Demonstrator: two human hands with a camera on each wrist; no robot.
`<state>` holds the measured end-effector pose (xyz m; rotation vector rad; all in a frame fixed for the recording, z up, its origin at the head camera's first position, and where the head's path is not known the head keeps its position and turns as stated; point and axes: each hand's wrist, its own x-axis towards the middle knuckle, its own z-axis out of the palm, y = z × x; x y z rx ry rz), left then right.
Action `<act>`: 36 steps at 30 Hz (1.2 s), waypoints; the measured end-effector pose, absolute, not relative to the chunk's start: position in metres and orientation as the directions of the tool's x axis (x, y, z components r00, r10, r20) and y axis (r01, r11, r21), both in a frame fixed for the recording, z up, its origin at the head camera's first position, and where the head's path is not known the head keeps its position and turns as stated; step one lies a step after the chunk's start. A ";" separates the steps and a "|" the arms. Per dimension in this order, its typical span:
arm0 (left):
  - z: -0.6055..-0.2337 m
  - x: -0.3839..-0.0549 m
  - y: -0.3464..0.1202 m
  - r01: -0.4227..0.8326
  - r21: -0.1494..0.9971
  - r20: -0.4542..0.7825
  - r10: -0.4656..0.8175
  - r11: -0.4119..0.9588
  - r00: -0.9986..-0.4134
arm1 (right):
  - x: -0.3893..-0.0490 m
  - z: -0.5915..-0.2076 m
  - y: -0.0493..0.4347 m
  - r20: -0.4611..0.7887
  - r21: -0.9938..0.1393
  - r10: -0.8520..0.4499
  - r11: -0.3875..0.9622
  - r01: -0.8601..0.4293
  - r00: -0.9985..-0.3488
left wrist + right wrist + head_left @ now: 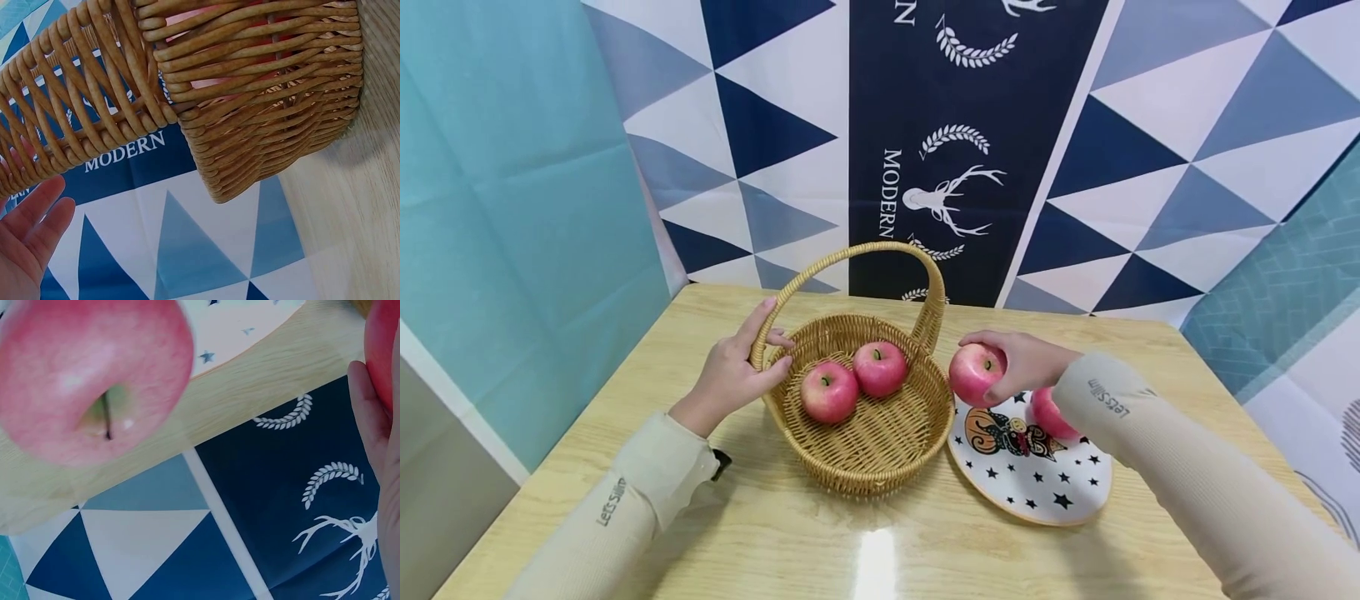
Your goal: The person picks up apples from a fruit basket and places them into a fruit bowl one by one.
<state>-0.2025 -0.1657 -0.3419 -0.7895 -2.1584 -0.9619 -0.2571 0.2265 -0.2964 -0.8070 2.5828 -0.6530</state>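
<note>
A round wicker basket [880,479] with a tall arched handle [850,252] stands mid-table. Inside lie two red apples, one on the left [830,392] and one on the right [880,369]. My left hand [733,362] holds the handle's left side, thumb on the inner side and fingers around the back; two fairly straight fingers [53,215] show beside the weave in the left wrist view. My right hand [1026,362] grips another apple [973,373] between thumb and fingers, near the basket's right rim. Below it is a white plate [1022,492], bearing an apple [94,375] partly hidden by my right sleeve.
The plate has black stars and a printed cartoon figure, and sits close against the basket's right side. The light wooden table [760,542] ends at a patterned backdrop [797,183] with triangles and a deer head. A teal cloth [527,208] hangs at left.
</note>
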 end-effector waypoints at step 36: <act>-0.345 -0.204 -0.166 0.752 0.377 0.773 0.264 0.540 -0.577 | -0.256 -0.327 0.263 -0.168 -0.533 -0.509 0.767 -0.357 -0.844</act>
